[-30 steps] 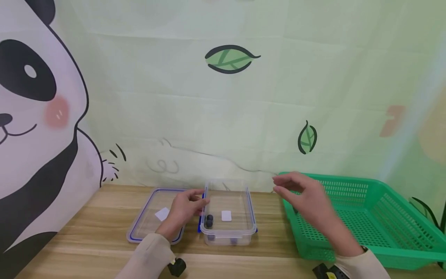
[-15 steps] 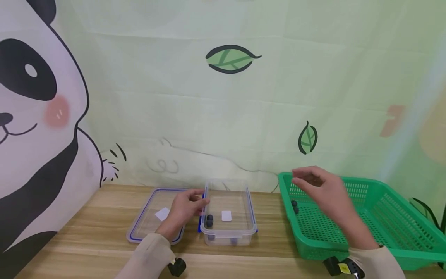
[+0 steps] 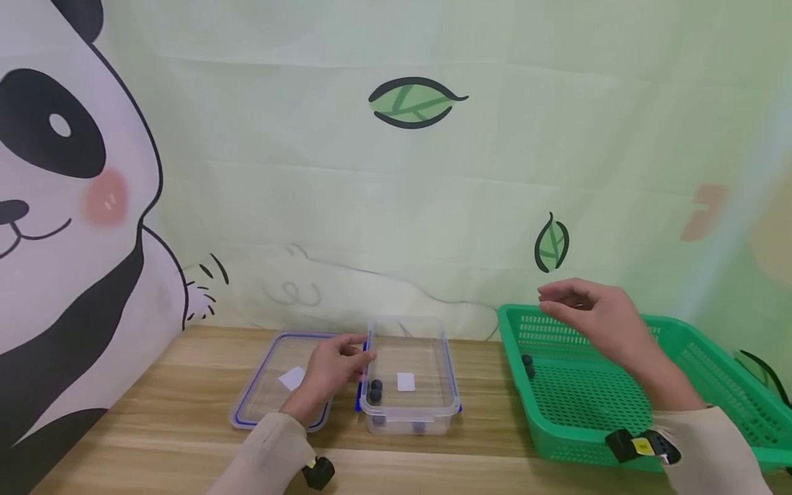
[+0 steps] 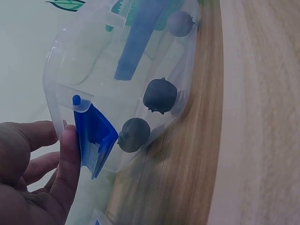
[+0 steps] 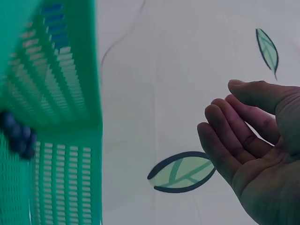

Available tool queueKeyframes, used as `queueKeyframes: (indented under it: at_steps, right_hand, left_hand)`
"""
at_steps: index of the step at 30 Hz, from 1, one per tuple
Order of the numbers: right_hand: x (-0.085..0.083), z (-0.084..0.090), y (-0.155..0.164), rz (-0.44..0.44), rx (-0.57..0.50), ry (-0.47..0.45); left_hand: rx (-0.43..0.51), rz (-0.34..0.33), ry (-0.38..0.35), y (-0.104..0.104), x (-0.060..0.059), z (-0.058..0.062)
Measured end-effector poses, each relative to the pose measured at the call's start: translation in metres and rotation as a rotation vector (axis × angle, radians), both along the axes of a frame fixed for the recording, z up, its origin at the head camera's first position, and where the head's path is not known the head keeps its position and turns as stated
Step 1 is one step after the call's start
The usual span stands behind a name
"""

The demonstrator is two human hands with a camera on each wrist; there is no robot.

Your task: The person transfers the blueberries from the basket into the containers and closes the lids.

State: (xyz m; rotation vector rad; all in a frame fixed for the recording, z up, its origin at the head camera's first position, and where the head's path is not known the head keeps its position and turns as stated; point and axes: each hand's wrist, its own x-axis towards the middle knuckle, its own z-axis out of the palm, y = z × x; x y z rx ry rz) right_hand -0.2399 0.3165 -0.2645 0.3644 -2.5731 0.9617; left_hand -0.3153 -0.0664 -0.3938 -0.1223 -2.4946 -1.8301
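The clear plastic container (image 3: 410, 377) stands on the wooden table (image 3: 155, 440) and serves here as the landmark. The left hand (image 3: 331, 371) rests at its left wall, fingers loosely bent, with the fingertips against the blue clip (image 3: 359, 404) side. The head view shows only this contact. The left wrist view shows more: the thumb (image 4: 70, 154) lies just beside the blue latch (image 4: 95, 136), and three blueberries (image 4: 160, 95) sit inside the container against the wall, while the head view shows only two dark berries (image 3: 375, 390) near a white label (image 3: 405, 381). Left of the container, partly under the left hand, lies the flat lid (image 3: 272, 381) with a blue edge.

Right of the container stands the green basket (image 3: 619, 405). The right hand (image 3: 597, 320) hovers above its near-left part, open, holding nothing. The right wrist view confirms this: the fingers (image 5: 225, 140) are relaxed and slightly bent, the palm is bare. Inside the basket, at the side nearest to the container, two dark blueberries (image 3: 528, 366) lie together; in the right wrist view they are blurred (image 5: 18, 133).
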Motion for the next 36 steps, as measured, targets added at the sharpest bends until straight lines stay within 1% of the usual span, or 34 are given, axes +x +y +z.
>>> queueKeyframes:
  at_steps: [6, 9, 13, 16, 20, 24, 26, 32, 36]
  right_hand:
    - [-0.005, 0.009, 0.01, 0.029, 0.107, -0.039]
    - [-0.013, 0.011, 0.016, 0.057, 0.156, -0.041]
    - [-0.026, 0.008, 0.026, 0.099, 0.201, -0.079]
    - [-0.037, 0.001, 0.033, 0.128, 0.219, -0.099]
    - [-0.049, -0.009, 0.041, 0.137, 0.235, -0.116]
    - [-0.061, -0.016, 0.044, 0.143, 0.239, -0.154]
    - [-0.066, -0.021, 0.046, 0.162, 0.241, -0.173]
    - [-0.078, -0.045, 0.046, 0.238, 0.23, -0.254]
    - [-0.083, -0.06, 0.045, 0.255, 0.237, -0.318]
  left_hand:
    - [0.001, -0.004, -0.001, 0.0, 0.0, 0.0]
    - [0.001, -0.003, 0.002, 0.0, 0.0, 0.001]
    - [-0.001, -0.002, -0.007, -0.001, 0.0, 0.001]
    - [-0.001, -0.002, -0.015, -0.001, 0.001, 0.0]
    - [0.009, -0.005, -0.013, 0.0, 0.001, 0.001]
    - [0.019, -0.005, -0.009, 0.0, 0.001, 0.002]
    - [0.014, -0.002, -0.008, -0.001, 0.001, 0.002]
    - [0.006, -0.007, -0.009, 0.0, 0.0, 0.0]
    - [-0.007, -0.002, -0.016, 0.0, -0.001, 0.0]
